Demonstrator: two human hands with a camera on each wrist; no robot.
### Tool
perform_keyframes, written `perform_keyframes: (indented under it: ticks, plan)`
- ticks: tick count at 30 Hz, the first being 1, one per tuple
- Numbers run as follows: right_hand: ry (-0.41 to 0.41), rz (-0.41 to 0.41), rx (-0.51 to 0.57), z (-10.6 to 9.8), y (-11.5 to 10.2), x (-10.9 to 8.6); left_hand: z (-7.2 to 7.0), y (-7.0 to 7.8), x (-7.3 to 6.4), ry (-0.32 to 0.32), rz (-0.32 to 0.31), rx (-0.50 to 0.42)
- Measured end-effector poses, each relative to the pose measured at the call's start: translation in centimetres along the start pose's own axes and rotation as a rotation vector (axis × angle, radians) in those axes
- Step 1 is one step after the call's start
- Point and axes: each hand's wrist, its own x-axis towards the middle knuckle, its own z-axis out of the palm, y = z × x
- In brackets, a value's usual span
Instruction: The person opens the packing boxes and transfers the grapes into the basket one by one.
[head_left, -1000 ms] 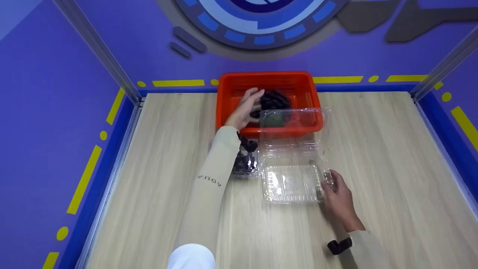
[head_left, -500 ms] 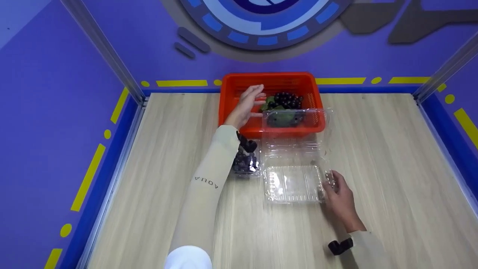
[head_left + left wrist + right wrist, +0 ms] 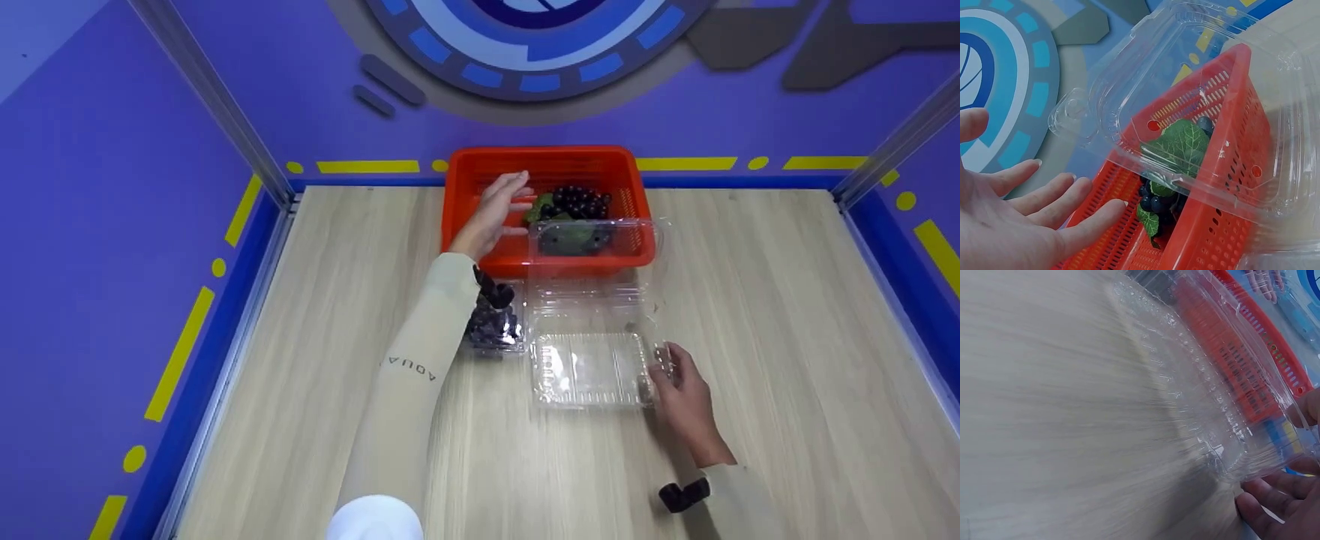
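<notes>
My left hand (image 3: 491, 214) is over the left part of a red plastic basket (image 3: 540, 152), fingers extended and holding nothing. Beside its fingertips, inside the basket, lies a bunch of dark grapes (image 3: 583, 201) with green leaves (image 3: 1182, 147). A clear plastic clamshell container (image 3: 592, 371) stands unfolded on the table; its raised lid (image 3: 645, 232) overlaps the basket's front and part of the grapes. My right hand (image 3: 686, 401) grips the container's right edge between thumb and fingers. In the right wrist view, the container (image 3: 1185, 382) tilts across the picture.
Partly hidden under my left forearm, a second clear box (image 3: 496, 330) with dark grapes inside stands left of the container. The basket is close to the purple back wall (image 3: 255, 97). Metal-edged side walls bound the wooden table (image 3: 750, 300).
My left hand has let go of the dark bunch, which now lies in the basket with its leaves showing, and its fingers have straightened. My right hand keeps its grip on the container.
</notes>
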Motion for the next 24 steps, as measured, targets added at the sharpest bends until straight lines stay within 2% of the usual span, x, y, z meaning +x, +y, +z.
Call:
perform_keyframes:
  ticks: [17,24]
  plan:
    - [-0.021,0.050,-0.008,-0.1,-0.7,0.0,-1.3,-0.5,-1.1,-0.005,-0.004,0.034]
    - [-0.021,0.044,-0.020,0.0,-0.8,0.0,-1.9,-0.7,-1.4,0.026,0.035,0.067]
